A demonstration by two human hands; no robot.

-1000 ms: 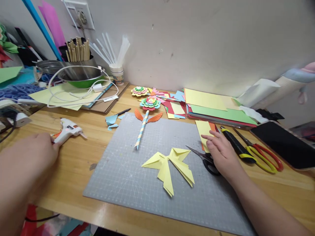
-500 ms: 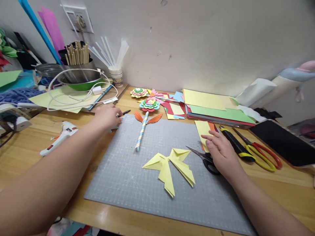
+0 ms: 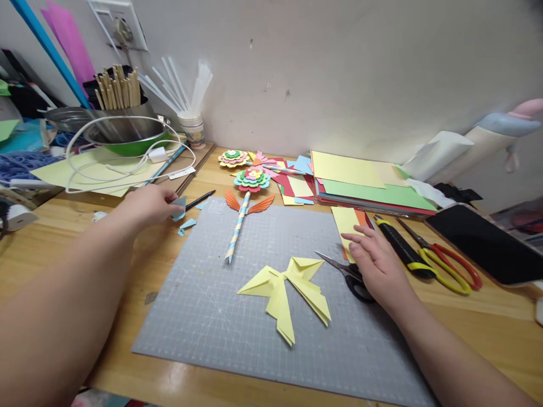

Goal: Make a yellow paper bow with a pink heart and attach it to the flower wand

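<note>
My left hand (image 3: 155, 206) pinches a small blue paper piece (image 3: 179, 208) left of the grey cutting mat (image 3: 190, 316), near a black pen (image 3: 199, 200) and blue scraps (image 3: 187, 226). My right hand (image 3: 377, 260) hovers, fingers apart and holding nothing, over the black-handled scissors (image 3: 360, 287) and yellow and orange paper strips (image 3: 344, 221). Several folded yellow paper pieces (image 3: 282, 305) lie joined on the mat in a winged shape. Behind them lies a paper flower (image 3: 252, 180) with a striped stem (image 3: 237, 226) and orange leaves.
Colored paper sheets (image 3: 348, 169) are stacked by the wall. On the right are a black-yellow tool (image 3: 405, 247), red-yellow handled pliers (image 3: 456, 265) and a phone (image 3: 487, 243). A metal pot (image 3: 123, 124), white cable and cup of glue sticks (image 3: 194, 131) stand back left.
My left hand has moved left, away from the mat, and a blue paper piece now shows at its fingertips. The view has shifted slightly; my right hand stays by the scissors.
</note>
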